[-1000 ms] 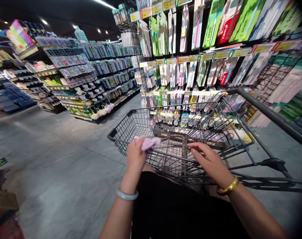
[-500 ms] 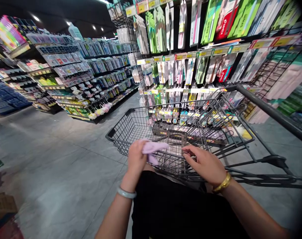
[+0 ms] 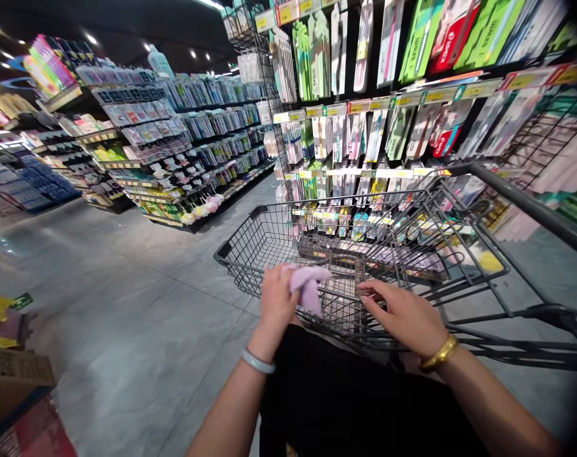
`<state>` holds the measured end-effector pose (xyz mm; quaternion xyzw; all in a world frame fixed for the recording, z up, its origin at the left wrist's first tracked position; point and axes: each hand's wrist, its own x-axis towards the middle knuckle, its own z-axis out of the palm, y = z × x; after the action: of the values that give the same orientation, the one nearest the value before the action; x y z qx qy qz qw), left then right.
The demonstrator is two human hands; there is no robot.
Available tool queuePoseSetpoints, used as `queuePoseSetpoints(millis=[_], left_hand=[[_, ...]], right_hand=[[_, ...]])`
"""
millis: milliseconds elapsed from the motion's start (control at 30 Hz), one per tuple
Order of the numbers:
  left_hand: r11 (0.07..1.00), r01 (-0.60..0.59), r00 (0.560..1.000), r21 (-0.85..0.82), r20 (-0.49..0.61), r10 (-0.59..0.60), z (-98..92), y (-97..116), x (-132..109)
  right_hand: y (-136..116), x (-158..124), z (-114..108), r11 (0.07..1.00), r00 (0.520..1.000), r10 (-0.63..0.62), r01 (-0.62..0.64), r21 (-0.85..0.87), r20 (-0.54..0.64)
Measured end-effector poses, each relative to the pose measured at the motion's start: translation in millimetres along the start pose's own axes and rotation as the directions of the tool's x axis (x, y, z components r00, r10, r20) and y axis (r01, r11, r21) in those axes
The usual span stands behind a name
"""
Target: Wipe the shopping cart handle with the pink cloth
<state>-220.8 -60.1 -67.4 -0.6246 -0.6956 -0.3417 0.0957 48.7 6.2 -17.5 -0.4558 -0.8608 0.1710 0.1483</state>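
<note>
My left hand is closed on a small pink cloth, held over the near rim of a black wire shopping cart. A pale bangle circles that wrist. My right hand, with a gold bangle at the wrist, rests on the cart's wire rim to the right, fingers bent against the wires. The pink cloth hangs partly inside the basket. My dark clothing fills the bottom middle of the view.
A tall rack of hanging toothbrush packs stands right behind the cart. Long shelves of packaged goods run along the left aisle. The grey tiled floor spreads to the left. Cardboard boxes sit at the bottom left.
The cloth in my left hand has shifted slightly right and droops lower over the cart rim. My right hand stays on the rim. The view has swung slightly.
</note>
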Motion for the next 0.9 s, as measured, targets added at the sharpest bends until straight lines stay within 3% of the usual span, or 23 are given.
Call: queuePoseSetpoints(millis=[100,200,300,367,433,500,567,667,733,800,900], left_hand=[[0.988,0.154,0.979,0.006,-0.138,-0.151,-8.2,-27,13],[0.989,0.146,0.977,-0.018,-0.151,-0.147,-0.8,-14,6],[0.998,-0.027,0.998,-0.053,-0.053,0.024,12.1,26,-10],[0.982,-0.176,0.984,-0.07,0.019,0.177,17.4,49,-20],[0.959,-0.276,0.956,-0.065,0.086,0.281,17.1,56,-23],[0.951,-0.304,0.934,-0.053,0.179,0.309,10.1,46,-16],[0.958,-0.283,0.919,-0.047,0.272,0.284,-2.8,21,0],[0.977,-0.21,0.931,-0.038,0.298,0.211,-23.9,-19,25],[0.984,-0.177,0.944,-0.034,0.278,0.18,-30.4,-29,31],[0.987,-0.157,0.954,-0.023,0.253,0.157,-25.9,-17,23],[0.984,-0.174,0.969,-0.039,0.173,0.179,-2.7,25,-3]], right_hand=[[1,0,2,1.0,1.0,-0.007,0.007,-0.03,-0.011],[1,0,5,0.996,1.0,0.002,-0.002,-0.085,-0.006],[1,0,5,0.996,1.0,0.006,-0.004,-0.084,0.023],[1,0,5,0.998,0.999,0.001,0.001,-0.06,0.042],[0,0,3,0.998,0.999,0.006,-0.003,-0.057,0.052],[0,0,3,0.997,0.998,0.016,-0.011,-0.074,0.057],[0,0,3,0.996,0.998,0.015,-0.01,-0.088,0.055],[-1,-1,3,0.996,0.999,0.009,-0.005,-0.089,0.043],[0,-1,4,0.996,0.999,0.001,0.002,-0.09,0.036],[0,-1,5,0.994,1.0,-0.005,0.007,-0.108,0.027],[3,-2,10,0.986,0.999,-0.034,0.033,-0.16,-0.002]])
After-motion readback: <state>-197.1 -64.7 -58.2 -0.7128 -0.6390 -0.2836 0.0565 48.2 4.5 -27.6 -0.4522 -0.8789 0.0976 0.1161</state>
